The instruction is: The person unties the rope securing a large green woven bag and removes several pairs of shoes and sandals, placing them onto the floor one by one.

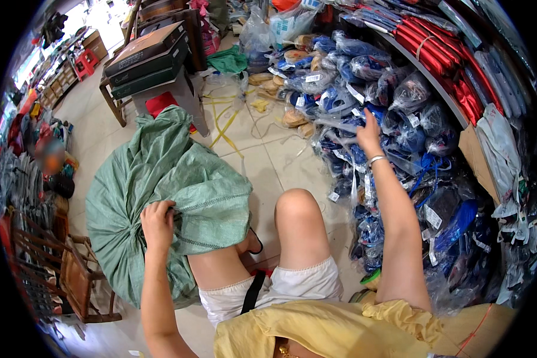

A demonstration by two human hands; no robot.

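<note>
A large, full green woven sack stands on the floor to my left, its mouth gathered and twisted. My left hand is closed on a fold of the sack's fabric, beside the gathered part. My right hand, with a bracelet on the wrist, reaches out over a big heap of plastic-wrapped blue packages bearing white tags. The fingers lie near clear plastic strips on the heap; whether they hold a strip I cannot tell.
Boxes are stacked on a grey stool ahead to the left. A wooden chair stands behind the sack. Yellow strapping lies on the tiled floor. Red packages fill a shelf at the right, and a green cloth lies farther ahead.
</note>
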